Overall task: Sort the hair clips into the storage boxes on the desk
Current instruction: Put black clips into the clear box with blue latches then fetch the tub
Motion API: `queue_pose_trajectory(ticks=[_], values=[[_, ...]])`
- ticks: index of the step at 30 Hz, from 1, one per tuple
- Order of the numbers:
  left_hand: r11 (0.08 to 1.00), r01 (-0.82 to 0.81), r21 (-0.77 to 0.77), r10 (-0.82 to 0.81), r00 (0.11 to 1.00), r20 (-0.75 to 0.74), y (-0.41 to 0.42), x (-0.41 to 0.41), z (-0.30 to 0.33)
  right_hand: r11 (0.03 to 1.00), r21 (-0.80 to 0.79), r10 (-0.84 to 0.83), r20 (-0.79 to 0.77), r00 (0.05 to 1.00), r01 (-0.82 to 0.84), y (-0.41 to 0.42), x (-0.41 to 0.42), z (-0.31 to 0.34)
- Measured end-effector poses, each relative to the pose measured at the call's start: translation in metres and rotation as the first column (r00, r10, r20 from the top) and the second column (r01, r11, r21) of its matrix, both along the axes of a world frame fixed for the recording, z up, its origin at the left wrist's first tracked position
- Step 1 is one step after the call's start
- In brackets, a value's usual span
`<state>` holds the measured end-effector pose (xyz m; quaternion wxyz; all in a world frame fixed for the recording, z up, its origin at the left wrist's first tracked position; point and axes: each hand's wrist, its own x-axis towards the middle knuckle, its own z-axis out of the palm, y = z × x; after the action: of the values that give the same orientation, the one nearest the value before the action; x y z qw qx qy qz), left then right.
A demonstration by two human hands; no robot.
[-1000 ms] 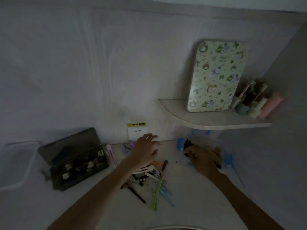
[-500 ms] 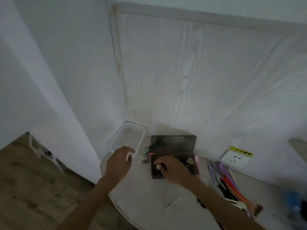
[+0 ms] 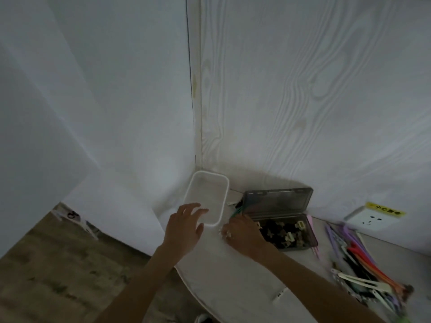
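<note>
- Reaching toward the far left corner of a pale desk [image 3: 233, 276], a person works with both bare hands under dim light.
- At about 11 o'clock from the hands sits a white open storage box [image 3: 196, 194], tucked into the corner where two walls meet; it looks empty.
- The left hand [image 3: 184, 229] hovers over the near rim of that white box, fingers spread apart and relaxed, holding nothing; whether it touches the rim cannot be told.
- At 2 o'clock from the left hand stands a dark clear-lidded storage box [image 3: 291, 234], lid propped open against the wall, with small claw clips [image 3: 282, 231] heaped inside.
- The right hand [image 3: 242, 236] rests at the dark box's left edge, between the two boxes, fingers curled down; a small pale object shows at its knuckles, but whether it is pinched cannot be told.
- A green strand-like piece [image 3: 236, 212] pokes up just beyond the right hand, at its 12 o'clock.
- Far off at 4 o'clock lies a loose pile of long hair clips [image 3: 359, 264] in purple, red, orange and cream, not yet sorted.
- A wall socket [image 3: 368, 219] with a yellow label sits at 3 o'clock.
- To do this step well, I judge the left hand should steady the light white box so it does not slide off the nearby desk edge, while the right lifts one clip cleanly, clear of tangled neighbours.
</note>
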<state>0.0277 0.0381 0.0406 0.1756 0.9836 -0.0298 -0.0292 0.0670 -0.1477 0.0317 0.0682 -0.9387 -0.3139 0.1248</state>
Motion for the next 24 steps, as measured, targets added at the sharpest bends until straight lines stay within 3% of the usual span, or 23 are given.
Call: queue_pose_trajectory(ticks=[3,5,8,11,13,17,20,22,24], values=[[0.998,-0.004,0.062,0.007,0.999,-0.039,-0.003,0.009,0.011,0.989,0.135,-0.057,-0.081,0.995,0.068,-0.014,-0.002,0.005],[0.994,-0.032,0.104,0.036,0.999,-0.034,-0.005,0.015,0.024,0.914,0.330,-0.167,-0.231,0.959,0.238,-0.021,-0.006,0.013],[0.989,-0.104,-0.106,0.106,0.994,0.013,-0.027,0.021,0.052,0.574,0.491,-0.191,-0.698,0.690,0.655,-0.046,-0.008,0.041],[0.941,-0.085,-0.329,0.041,0.990,-0.138,-0.067,0.024,0.079,0.355,0.381,-0.118,-0.887,0.446,0.853,-0.086,-0.012,0.067],[0.890,-0.032,-0.455,-0.086,0.968,-0.235,-0.111,0.026,0.088,0.207,0.380,-0.043,-0.917,0.397,0.902,-0.124,-0.024,0.082],[0.730,-0.012,-0.684,-0.309,0.886,-0.346,-0.212,0.024,0.096,-0.025,0.422,-0.066,-0.905,0.420,0.906,-0.199,-0.053,0.097],[0.655,0.035,-0.755,-0.377,0.880,-0.287,-0.290,0.020,0.101,-0.164,0.397,-0.122,-0.917,0.381,0.903,-0.264,-0.076,0.105],[0.637,0.095,-0.765,-0.407,0.884,-0.229,-0.338,0.018,0.100,-0.201,0.412,-0.159,-0.909,0.386,0.889,-0.305,-0.093,0.109],[0.634,0.184,-0.751,-0.476,0.859,-0.191,-0.396,0.013,0.097,-0.300,0.429,-0.193,-0.902,0.387,0.852,-0.353,-0.115,0.110]])
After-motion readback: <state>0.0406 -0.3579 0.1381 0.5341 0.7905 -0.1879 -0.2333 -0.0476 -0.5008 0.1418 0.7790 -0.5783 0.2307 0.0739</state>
